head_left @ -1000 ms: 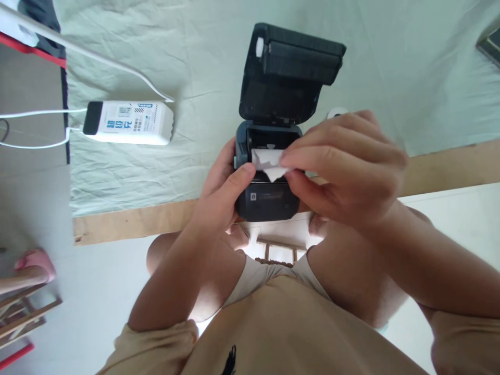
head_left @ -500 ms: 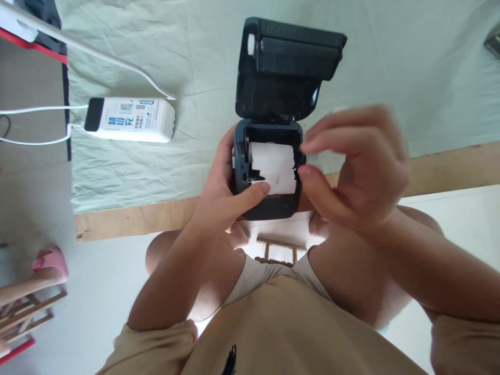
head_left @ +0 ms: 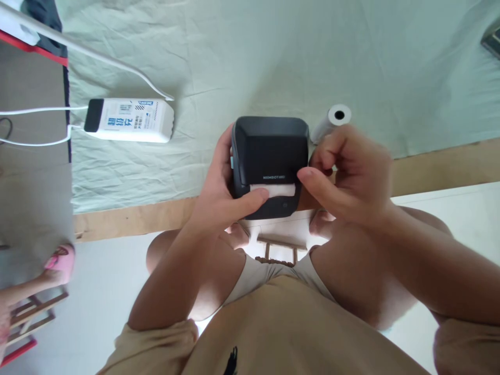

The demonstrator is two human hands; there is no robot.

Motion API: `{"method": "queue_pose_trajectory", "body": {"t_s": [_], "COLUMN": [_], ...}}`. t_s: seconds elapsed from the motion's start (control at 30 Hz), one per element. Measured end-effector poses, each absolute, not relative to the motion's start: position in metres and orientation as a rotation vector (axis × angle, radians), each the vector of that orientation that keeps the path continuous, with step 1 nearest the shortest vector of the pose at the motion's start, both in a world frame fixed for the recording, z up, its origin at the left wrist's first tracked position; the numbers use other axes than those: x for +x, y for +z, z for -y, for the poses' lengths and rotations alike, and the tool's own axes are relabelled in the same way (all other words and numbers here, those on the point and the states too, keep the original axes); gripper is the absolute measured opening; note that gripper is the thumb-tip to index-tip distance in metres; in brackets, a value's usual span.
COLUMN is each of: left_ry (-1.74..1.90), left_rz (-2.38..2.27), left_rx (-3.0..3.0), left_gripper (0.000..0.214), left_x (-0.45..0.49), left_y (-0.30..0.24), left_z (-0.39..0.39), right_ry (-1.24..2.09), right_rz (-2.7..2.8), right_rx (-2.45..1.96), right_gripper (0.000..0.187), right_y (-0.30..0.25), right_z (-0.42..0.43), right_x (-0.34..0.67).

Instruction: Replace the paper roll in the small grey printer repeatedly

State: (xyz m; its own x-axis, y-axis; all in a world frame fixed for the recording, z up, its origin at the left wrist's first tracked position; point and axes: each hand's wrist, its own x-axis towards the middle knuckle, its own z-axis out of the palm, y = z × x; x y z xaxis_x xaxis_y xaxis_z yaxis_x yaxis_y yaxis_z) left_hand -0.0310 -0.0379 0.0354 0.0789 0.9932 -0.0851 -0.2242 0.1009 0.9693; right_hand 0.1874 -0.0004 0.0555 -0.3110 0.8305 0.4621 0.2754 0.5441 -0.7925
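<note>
A small black label printer (head_left: 269, 151) sits at the table's near edge with its lid down. A strip of white paper (head_left: 279, 190) sticks out of the slot at its front. My left hand (head_left: 224, 190) wraps the printer's left side, thumb pressing on the paper strip. My right hand (head_left: 351, 174) has curled fingers and touches the printer's right side, thumb tip beside the paper's right end. A white paper roll (head_left: 331, 121) lies on the cloth just behind my right hand.
A pale green cloth (head_left: 234, 57) covers the table, with a bare wooden strip (head_left: 128, 221) along the near edge. A white power bank (head_left: 128, 121) with white cables lies to the left. Another person's foot in a pink shoe (head_left: 58, 260) shows at lower left.
The printer's lid, open before, is now shut over the paper. My right hand let go of the torn paper end and dropped beside the printer, uncovering the spare roll.
</note>
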Motion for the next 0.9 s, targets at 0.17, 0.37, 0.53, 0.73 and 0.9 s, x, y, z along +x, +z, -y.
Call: {"method": "queue_pose_trajectory", "body": {"t_s": [0.17,0.37,0.53,0.73,0.9], "left_ry": [1.197,1.234,1.256,1.334,1.348], "left_rz": [-1.042,-1.154,-1.052,-0.968,-1.144], "left_rx": [0.762,0.722,0.744,0.713,0.457], "left_gripper": [0.043,0.036,0.040,0.039,0.046], "left_x": [-0.022,-0.015,-0.016,-0.011,-0.008], "left_y": [0.045,0.052,0.048,0.043,0.046], "left_z": [0.038,0.036,0.036,0.034,0.031], "right_ry": [1.026,1.081,1.059,1.094,1.103], "right_rz": [1.887,1.875,1.863,1.869,1.851], "right_rx": [-1.045,-1.033,-1.013,-1.044,-0.978], "right_gripper": [0.045,0.046,0.047,0.042,0.034], "right_y": [0.052,0.051,0.048,0.045,0.047], "right_z": [-0.006,-0.011,-0.010,-0.009,-0.008], "right_x": [0.189,0.187,0.187,0.189,0.188]}}
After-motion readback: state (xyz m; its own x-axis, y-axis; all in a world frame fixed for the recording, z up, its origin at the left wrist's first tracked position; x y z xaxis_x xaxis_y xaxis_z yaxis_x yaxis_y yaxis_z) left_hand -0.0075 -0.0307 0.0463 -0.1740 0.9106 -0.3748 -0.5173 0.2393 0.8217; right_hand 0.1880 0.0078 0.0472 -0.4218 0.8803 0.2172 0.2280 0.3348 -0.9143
